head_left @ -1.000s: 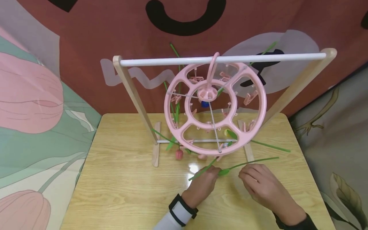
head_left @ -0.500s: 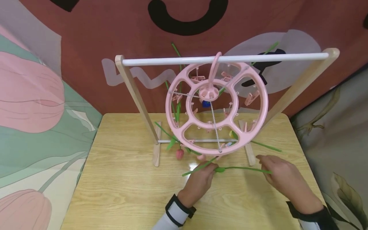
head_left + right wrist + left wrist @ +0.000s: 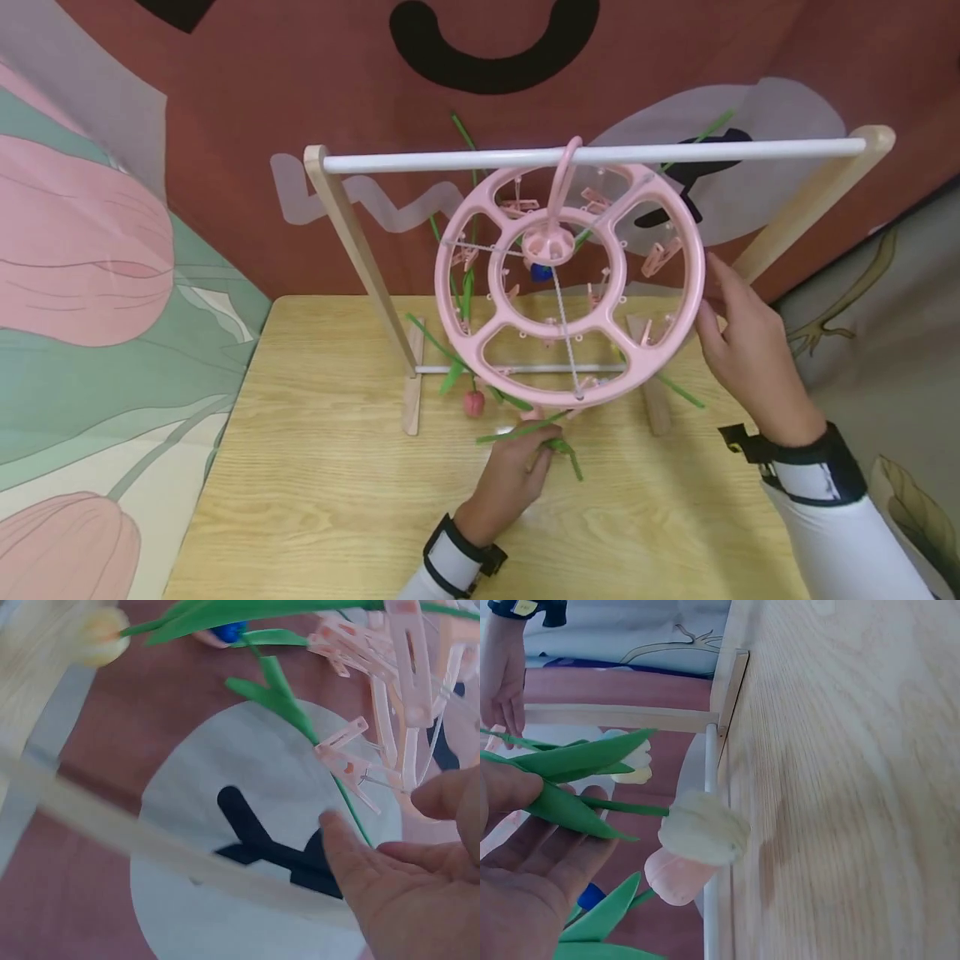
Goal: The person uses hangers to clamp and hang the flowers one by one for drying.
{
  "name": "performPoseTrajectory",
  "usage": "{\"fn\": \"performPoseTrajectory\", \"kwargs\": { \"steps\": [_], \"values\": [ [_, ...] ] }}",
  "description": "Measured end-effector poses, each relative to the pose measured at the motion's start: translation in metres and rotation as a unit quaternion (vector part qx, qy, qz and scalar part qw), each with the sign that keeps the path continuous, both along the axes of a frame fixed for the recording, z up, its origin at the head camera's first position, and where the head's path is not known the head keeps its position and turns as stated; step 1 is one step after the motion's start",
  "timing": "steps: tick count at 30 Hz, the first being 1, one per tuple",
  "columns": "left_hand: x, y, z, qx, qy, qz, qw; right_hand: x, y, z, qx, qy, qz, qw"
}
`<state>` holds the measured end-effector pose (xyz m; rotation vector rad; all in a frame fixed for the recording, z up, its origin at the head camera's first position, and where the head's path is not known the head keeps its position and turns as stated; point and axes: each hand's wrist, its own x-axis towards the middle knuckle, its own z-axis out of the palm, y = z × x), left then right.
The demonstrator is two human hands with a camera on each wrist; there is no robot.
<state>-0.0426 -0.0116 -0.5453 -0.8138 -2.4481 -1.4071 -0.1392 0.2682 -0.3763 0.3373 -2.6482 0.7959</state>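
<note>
My left hand [image 3: 510, 475], below the front rim of a round pink clip hanger [image 3: 642, 363], pinches an artificial white tulip [image 3: 702, 829] by its green stem and leaves. In the left wrist view, a pink tulip [image 3: 676, 876] shows just behind the white bloom. My right hand [image 3: 757, 358] is at the hanger's right rim, fingers extended; whether they touch it is unclear. Close to those fingers in the right wrist view hang pink clothespins [image 3: 349, 761], one on a green stem. A pale yellow tulip [image 3: 101, 636] and a blue flower [image 3: 229, 631] hang farther off.
The hanger hooks over a white rod [image 3: 420, 161] between wooden posts [image 3: 360, 258] on a wood-grain table [image 3: 300, 500]. A red tulip [image 3: 473, 404] hangs at the front left. Printed cloth [image 3: 247, 108] stands behind.
My right hand let go of the tulip stem and rose to the hanger's right rim. The left hand kept the tulip, whose stem end swung toward the front.
</note>
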Motion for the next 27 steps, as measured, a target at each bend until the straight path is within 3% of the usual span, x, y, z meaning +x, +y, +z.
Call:
{"fn": "performPoseTrajectory", "kwargs": {
  "steps": [3, 7, 10, 14, 17, 20, 27],
  "values": [
    [0.000, -0.004, -0.002, 0.024, -0.003, -0.001, 0.9997, -0.015, -0.003, 0.002, -0.049, -0.030, 0.002, 0.9983],
    [0.000, -0.006, -0.003, 0.047, 0.026, 0.000, 0.9986, -0.038, -0.010, -0.001, -0.132, -0.049, 0.023, 0.9898],
    [0.002, -0.005, -0.003, 0.067, 0.018, -0.013, 0.9975, -0.054, -0.015, -0.005, -0.188, -0.036, 0.036, 0.9808],
    [0.004, -0.001, -0.003, 0.077, 0.019, -0.033, 0.9963, -0.067, -0.018, -0.009, -0.212, 0.011, 0.039, 0.9765],
    [0.005, 0.002, -0.005, 0.074, 0.026, -0.039, 0.9962, -0.069, -0.019, -0.008, -0.210, 0.038, 0.048, 0.9758],
    [0.007, 0.003, -0.005, 0.072, 0.011, -0.041, 0.9965, -0.066, -0.020, -0.006, -0.214, 0.045, 0.062, 0.9739],
    [0.013, 0.003, -0.005, 0.065, -0.031, -0.038, 0.9967, -0.051, -0.018, -0.010, -0.246, 0.009, 0.087, 0.9654]
  ]
}}
